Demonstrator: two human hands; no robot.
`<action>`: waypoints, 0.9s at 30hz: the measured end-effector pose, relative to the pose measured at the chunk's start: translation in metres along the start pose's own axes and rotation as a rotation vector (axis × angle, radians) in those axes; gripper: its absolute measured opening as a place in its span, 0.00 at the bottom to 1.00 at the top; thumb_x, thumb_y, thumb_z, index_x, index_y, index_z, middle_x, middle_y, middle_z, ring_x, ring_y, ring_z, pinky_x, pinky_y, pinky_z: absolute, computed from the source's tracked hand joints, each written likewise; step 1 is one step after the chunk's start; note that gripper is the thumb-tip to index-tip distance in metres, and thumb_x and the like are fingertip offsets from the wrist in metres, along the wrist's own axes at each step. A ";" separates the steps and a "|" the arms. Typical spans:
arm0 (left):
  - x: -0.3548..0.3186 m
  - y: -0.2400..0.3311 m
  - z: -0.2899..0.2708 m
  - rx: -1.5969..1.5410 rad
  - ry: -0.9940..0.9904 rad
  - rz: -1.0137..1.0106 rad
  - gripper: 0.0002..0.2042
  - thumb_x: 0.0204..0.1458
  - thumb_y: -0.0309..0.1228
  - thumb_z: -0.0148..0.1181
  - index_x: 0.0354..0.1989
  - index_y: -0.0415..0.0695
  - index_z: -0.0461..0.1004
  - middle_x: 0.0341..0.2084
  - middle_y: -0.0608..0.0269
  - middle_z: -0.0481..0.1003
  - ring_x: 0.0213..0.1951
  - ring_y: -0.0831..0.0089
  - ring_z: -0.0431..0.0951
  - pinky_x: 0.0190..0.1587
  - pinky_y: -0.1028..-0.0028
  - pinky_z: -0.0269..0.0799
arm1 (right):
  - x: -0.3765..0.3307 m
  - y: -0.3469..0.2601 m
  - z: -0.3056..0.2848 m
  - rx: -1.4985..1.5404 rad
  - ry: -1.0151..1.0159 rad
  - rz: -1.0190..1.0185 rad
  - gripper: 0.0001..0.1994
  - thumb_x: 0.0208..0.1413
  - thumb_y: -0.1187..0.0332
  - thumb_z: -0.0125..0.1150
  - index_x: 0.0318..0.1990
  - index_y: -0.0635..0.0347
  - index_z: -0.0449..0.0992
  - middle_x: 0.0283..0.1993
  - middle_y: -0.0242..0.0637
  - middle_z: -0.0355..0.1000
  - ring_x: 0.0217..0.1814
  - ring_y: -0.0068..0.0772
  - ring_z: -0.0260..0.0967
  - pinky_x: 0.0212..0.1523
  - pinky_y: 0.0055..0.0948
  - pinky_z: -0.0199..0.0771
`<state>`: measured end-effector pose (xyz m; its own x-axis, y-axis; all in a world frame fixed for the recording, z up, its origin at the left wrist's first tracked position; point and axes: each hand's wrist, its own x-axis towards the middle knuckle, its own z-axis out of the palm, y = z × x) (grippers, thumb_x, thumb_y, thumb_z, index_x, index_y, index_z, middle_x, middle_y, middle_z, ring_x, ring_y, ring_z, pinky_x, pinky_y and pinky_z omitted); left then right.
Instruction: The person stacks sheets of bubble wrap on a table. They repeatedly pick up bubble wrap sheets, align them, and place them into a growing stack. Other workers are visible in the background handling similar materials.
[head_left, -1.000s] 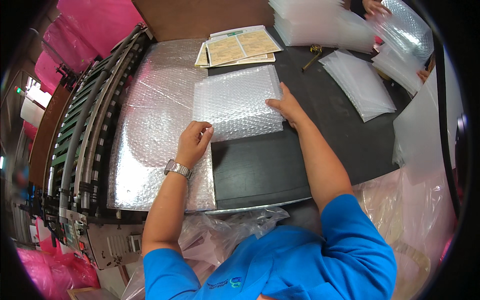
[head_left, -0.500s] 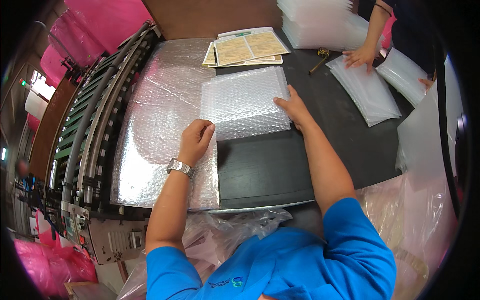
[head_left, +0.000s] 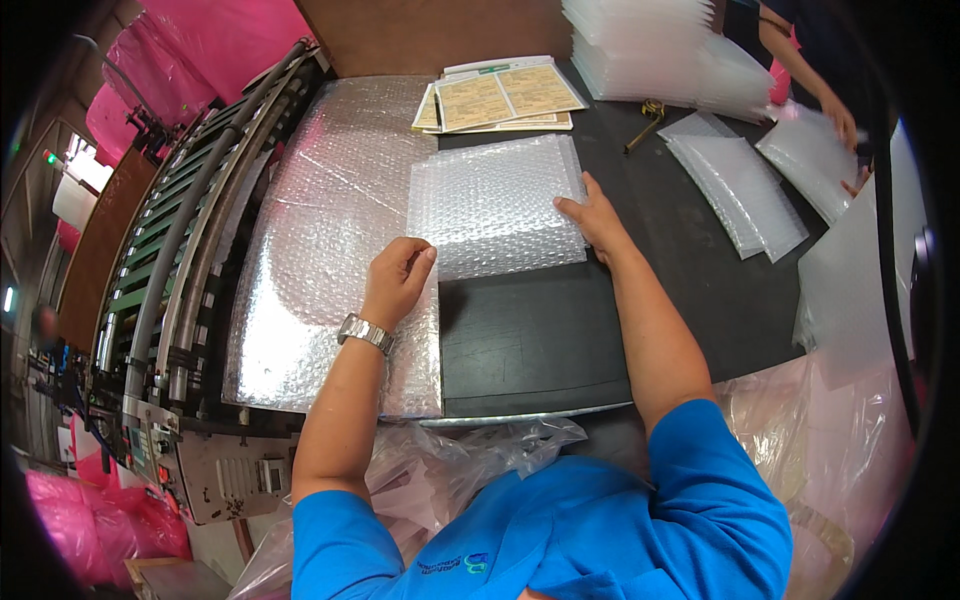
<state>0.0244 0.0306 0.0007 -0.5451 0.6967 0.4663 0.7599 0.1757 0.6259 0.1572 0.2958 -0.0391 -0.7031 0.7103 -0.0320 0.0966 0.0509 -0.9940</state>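
Note:
A small stack of clear bubble-wrap sheets (head_left: 500, 205) lies partly on the black tabletop (head_left: 530, 345), its sheet edges slightly out of line. My left hand (head_left: 398, 278) is closed in a pinch at the stack's lower left corner; a metal-banded watch (head_left: 366, 334) is on that wrist. My right hand (head_left: 600, 218) grips the stack's right edge, thumb on top and fingers along the side. Under my left forearm, a long silvery bubble-wrap sheet (head_left: 320, 230) covers the table's left part and reaches beneath the stack's left edge.
A roller machine (head_left: 190, 220) borders the table on the left. Papers (head_left: 505, 95) and a tape measure (head_left: 648, 122) lie at the back, near a tall pile of clear sheets (head_left: 640, 50). At the right, a co-worker's hand (head_left: 838, 118) is over one bubble-wrap stack (head_left: 812, 160), beside another stack (head_left: 735, 185).
The co-worker's hand has left the nearer bubble-wrap stack, which is now fanned apart, and moved right to the other one. My hands keep nearly the same hold on my stack.

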 end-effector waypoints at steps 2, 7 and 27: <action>0.000 0.000 0.000 0.000 0.002 0.003 0.08 0.50 0.32 0.55 0.30 0.39 0.73 0.23 0.59 0.71 0.23 0.70 0.71 0.27 0.74 0.66 | -0.001 0.000 0.000 -0.003 0.007 -0.008 0.40 0.46 0.67 0.61 0.63 0.67 0.43 0.57 0.56 0.57 0.56 0.40 0.60 0.54 0.27 0.58; -0.001 0.003 -0.001 0.117 0.040 0.124 0.06 0.49 0.31 0.55 0.30 0.41 0.73 0.21 0.59 0.70 0.21 0.69 0.70 0.25 0.74 0.65 | 0.002 0.004 0.001 0.009 0.008 -0.014 0.40 0.46 0.67 0.61 0.63 0.67 0.43 0.57 0.55 0.57 0.56 0.40 0.59 0.54 0.27 0.58; -0.006 0.001 0.013 0.692 -0.541 -0.037 0.29 0.47 0.53 0.52 0.58 0.58 0.59 0.60 0.57 0.53 0.63 0.57 0.47 0.61 0.50 0.38 | 0.002 0.005 -0.001 0.015 -0.042 -0.049 0.41 0.46 0.68 0.61 0.63 0.68 0.40 0.60 0.55 0.54 0.60 0.40 0.55 0.57 0.27 0.54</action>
<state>0.0326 0.0361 -0.0099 -0.4644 0.8854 -0.0167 0.8848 0.4647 0.0330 0.1566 0.2980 -0.0445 -0.7359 0.6770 0.0126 0.0509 0.0739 -0.9960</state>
